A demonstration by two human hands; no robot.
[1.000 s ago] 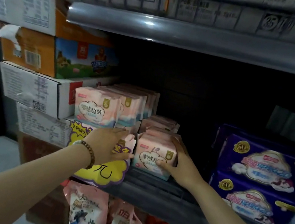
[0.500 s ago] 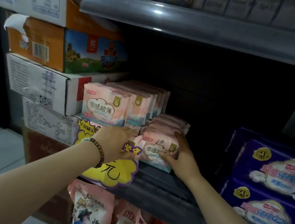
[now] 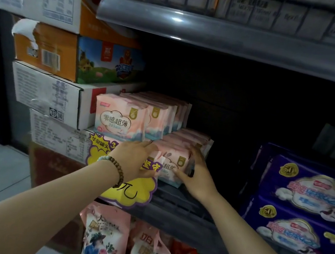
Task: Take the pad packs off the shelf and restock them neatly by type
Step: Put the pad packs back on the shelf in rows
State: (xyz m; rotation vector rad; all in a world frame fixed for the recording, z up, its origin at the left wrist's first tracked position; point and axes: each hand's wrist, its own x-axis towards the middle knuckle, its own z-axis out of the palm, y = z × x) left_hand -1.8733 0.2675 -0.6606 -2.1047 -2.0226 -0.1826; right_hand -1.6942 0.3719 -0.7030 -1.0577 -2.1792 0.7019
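Pink pad packs stand in two rows on the dark shelf (image 3: 180, 202). The taller upper row (image 3: 119, 116) sits at the left, stacked on other packs. The lower front pack (image 3: 174, 165) of the right row is held between both hands. My right hand (image 3: 196, 173) grips its right side, thumb along its lower front. My left hand (image 3: 134, 159), with a bead bracelet at the wrist, presses against the pack's left side and hides the packs under the upper row. Purple pad packs (image 3: 308, 194) are stacked in two layers at the right.
Cardboard cartons (image 3: 56, 95) are piled left of the shelf. A yellow price sign (image 3: 129, 189) hangs on the shelf's front edge. A metal shelf (image 3: 221, 36) runs overhead. Flowered pouches (image 3: 105, 240) hang below. The shelf's dark middle between the pink and purple packs holds nothing visible.
The view has moved closer to the shelf. Both hands stay on the lower front pink pack, pushing it slightly back and together.
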